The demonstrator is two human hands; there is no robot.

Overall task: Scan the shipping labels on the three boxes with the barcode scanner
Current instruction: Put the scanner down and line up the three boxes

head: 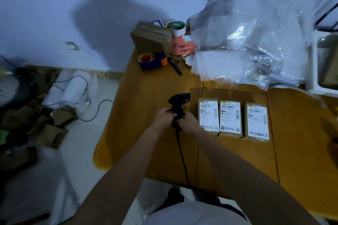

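From the head camera, both hands meet on the black barcode scanner (178,105) above the wooden desk (146,142), a little in from its left edge. The left hand (164,118) wraps the handle from the left, fingers closed round it; the right hand (187,121) clamps the lower handle from the right. The scanner stands roughly upright, its head toward the far side of the desk, and its black cable (182,157) runs down from the handle toward the desk's near edge.

Just right of the hands, three cardboard boxes lie flat in a row, white shipping labels facing up: the left box (208,116), the middle box (230,118) close against it, and the right box (257,121) a small gap further right. The right hand sits just beside the left box.

At the far left corner of the desk stands a brown carton (150,37), with a tape dispenser (151,60) before it and a black pen (175,65) beside that. A heap of bubble wrap bags (252,42) covers the far right part.
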